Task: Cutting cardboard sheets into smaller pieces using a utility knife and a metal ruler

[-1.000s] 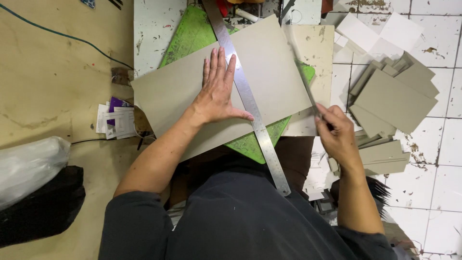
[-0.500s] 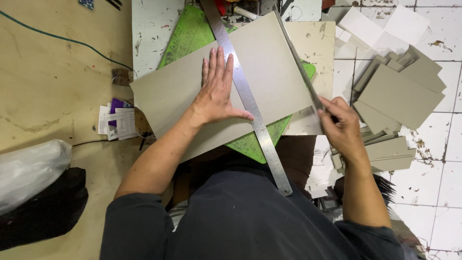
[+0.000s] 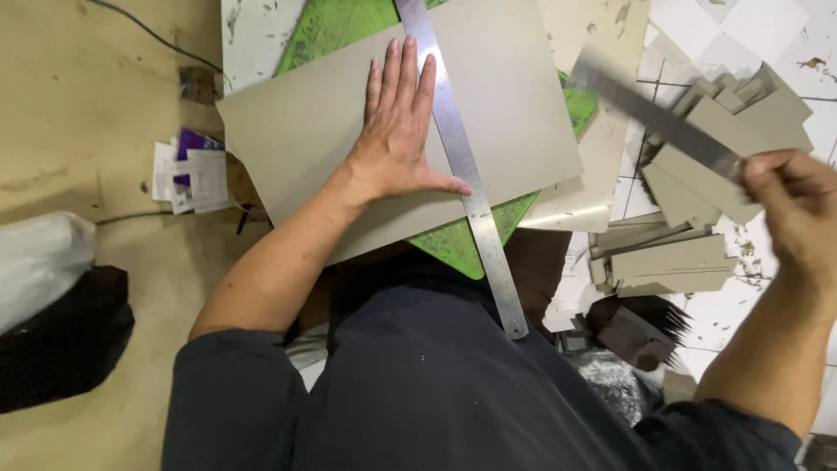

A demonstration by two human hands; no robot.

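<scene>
my left hand (image 3: 397,144) lies flat, fingers spread, on the grey board sheet (image 3: 349,131), pinning it to the green cutting mat (image 3: 453,240) so it can't slip, thumb against the steel ruler (image 3: 462,166) that runs from twelve o'clock down to six. out at three o'clock my right hand (image 3: 798,209) has its grip closed around a long grey strip (image 3: 654,118), blurred, lifted clear over the pile of cut grey pieces (image 3: 689,253) on the tiled floor (image 3: 767,35).
</scene>
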